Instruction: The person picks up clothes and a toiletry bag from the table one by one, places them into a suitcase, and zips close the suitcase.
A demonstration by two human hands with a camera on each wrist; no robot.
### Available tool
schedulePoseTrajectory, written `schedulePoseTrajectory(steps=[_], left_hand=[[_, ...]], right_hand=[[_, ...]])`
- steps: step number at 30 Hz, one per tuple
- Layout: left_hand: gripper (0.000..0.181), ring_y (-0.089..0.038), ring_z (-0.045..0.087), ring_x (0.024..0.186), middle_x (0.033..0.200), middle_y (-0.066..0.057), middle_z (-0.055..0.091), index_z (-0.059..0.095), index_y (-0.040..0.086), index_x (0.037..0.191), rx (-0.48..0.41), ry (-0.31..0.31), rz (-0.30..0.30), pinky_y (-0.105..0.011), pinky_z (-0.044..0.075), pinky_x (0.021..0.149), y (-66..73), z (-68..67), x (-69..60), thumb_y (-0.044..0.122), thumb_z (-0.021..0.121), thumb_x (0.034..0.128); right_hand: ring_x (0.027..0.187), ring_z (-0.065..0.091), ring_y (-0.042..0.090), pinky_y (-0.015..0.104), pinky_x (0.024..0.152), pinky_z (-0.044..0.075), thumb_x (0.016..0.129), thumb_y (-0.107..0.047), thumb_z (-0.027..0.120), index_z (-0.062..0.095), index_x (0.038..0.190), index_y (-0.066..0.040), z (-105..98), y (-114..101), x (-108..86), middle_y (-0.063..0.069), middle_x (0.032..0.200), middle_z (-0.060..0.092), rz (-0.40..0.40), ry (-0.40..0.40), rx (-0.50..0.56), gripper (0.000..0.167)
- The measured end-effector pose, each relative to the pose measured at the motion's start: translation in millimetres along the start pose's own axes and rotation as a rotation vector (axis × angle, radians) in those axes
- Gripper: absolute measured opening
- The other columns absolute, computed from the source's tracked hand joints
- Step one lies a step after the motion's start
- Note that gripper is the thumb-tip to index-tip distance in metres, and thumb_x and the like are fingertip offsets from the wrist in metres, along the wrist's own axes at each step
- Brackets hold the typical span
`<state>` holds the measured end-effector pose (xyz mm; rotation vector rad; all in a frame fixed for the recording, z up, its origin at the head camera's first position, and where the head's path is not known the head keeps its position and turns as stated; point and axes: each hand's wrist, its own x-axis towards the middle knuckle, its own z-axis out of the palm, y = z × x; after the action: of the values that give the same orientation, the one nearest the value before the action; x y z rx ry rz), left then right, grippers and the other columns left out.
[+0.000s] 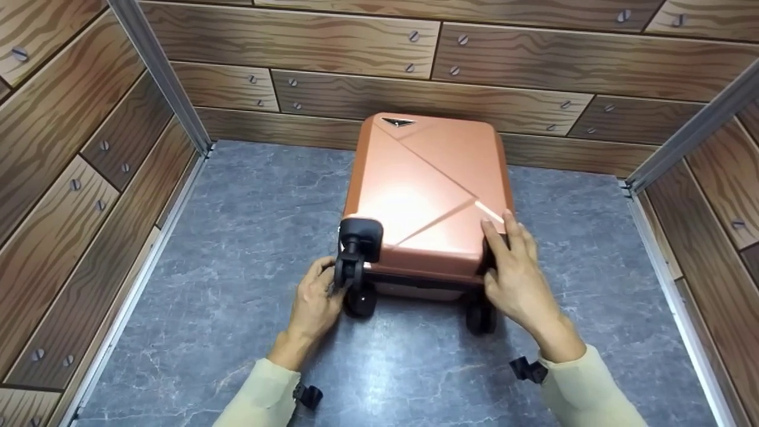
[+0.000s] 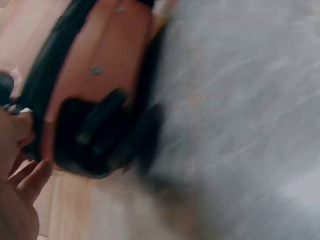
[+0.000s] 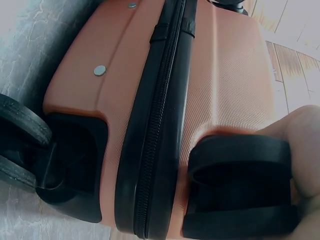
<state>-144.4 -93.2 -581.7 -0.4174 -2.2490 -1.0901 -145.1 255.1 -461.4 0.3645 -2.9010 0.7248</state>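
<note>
An orange-pink hard-shell suitcase (image 1: pixel 427 172) lies on its broad side, with its wheeled end toward me. At the near left corner, my left hand (image 1: pixel 313 299) has its fingers curled in behind a black caster wheel (image 1: pixel 351 264). In the left wrist view, these fingers (image 2: pixel 32 180) touch the case's edge, though that view is blurred. My right hand (image 1: pixel 519 281) grips the near right corner, two fingers on the upper shell and the thumb lower by the wheel. A black double wheel (image 3: pixel 240 155) and the dark zipper (image 3: pixel 155 120) show in the right wrist view.
Grey marbled floor (image 1: pixel 249 196) surrounds the suitcase. Wood-patterned panels form the back wall (image 1: pixel 332 44), left wall (image 1: pixel 89 160) and right wall (image 1: pixel 705 196), with metal strips along their edges. The suitcase's far end is near the back wall.
</note>
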Motion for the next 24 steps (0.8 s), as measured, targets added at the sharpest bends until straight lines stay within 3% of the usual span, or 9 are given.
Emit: schedulePoseTrajectory(steps=[3, 6, 9, 12, 19, 24], left_hand=[[0.018, -0.029, 0.074, 0.098, 0.117, -0.015, 0.073, 0.072, 0.004, 0.095, 0.021, -0.046, 0.036, -0.042, 0.062, 0.083, -2.4, -5.2, 3.6, -0.004, 0.081, 0.0818], [0.015, -0.024, 0.072, 0.088, 0.112, -0.014, 0.074, 0.071, 0.002, 0.094, 0.007, -0.048, 0.042, -0.037, 0.061, 0.075, -8.6, -9.1, 7.3, -0.008, 0.077, 0.0844], [0.013, -0.021, 0.070, 0.080, 0.103, -0.012, 0.076, 0.073, 0.002, 0.098, -0.013, -0.025, 0.015, -0.036, 0.059, 0.070, -16.5, -11.5, 11.6, -0.006, 0.077, 0.0879], [0.007, -0.023, 0.074, 0.085, 0.102, -0.010, 0.078, 0.071, 0.004, 0.094, -0.025, -0.027, -0.021, -0.038, 0.059, 0.073, -23.5, -12.0, 17.8, 0.001, 0.077, 0.0925], [0.013, -0.028, 0.077, 0.096, 0.107, -0.009, 0.080, 0.066, 0.007, 0.086, -0.007, -0.056, -0.102, -0.043, 0.061, 0.078, -34.6, -12.3, 36.2, 0.006, 0.076, 0.0944], [0.011, -0.028, 0.075, 0.085, 0.096, -0.008, 0.078, 0.068, 0.007, 0.089, 0.045, -0.033, -0.093, -0.045, 0.059, 0.073, -42.6, -7.0, 47.7, 0.007, 0.078, 0.0935]], right_hand=[[0.155, 0.014, 0.057, 0.080, 0.101, 0.043, 0.084, 0.008, 0.061, 0.030, 0.167, -0.010, -2.8, 1.9, -0.1, 0.022, 0.176, 0.008, 0.006, -0.005, 0.010, 0.090], [0.156, 0.014, 0.056, 0.080, 0.106, 0.038, 0.084, 0.008, 0.062, 0.032, 0.166, -0.009, -3.9, 2.6, 0.6, 0.021, 0.176, 0.008, 0.002, -0.013, 0.017, 0.089], [0.156, 0.013, 0.055, 0.080, 0.108, 0.037, 0.085, 0.007, 0.062, 0.031, 0.167, -0.009, -4.3, 1.9, 1.3, 0.020, 0.177, 0.007, -0.002, -0.028, 0.014, 0.089], [0.157, 0.013, 0.055, 0.079, 0.106, 0.039, 0.085, 0.007, 0.062, 0.030, 0.167, -0.009, -4.7, 1.4, 1.1, 0.020, 0.177, 0.007, -0.002, -0.025, 0.006, 0.089], [0.155, 0.017, 0.056, 0.078, 0.103, 0.043, 0.083, 0.007, 0.065, 0.031, 0.166, -0.006, -2.7, 3.6, -0.7, 0.025, 0.175, 0.010, -0.034, 0.002, -0.022, 0.090], [0.153, 0.020, 0.058, 0.078, 0.103, 0.043, 0.082, 0.007, 0.066, 0.034, 0.164, -0.005, -1.8, 5.5, -1.0, 0.028, 0.173, 0.013, -0.055, 0.018, -0.028, 0.090]])
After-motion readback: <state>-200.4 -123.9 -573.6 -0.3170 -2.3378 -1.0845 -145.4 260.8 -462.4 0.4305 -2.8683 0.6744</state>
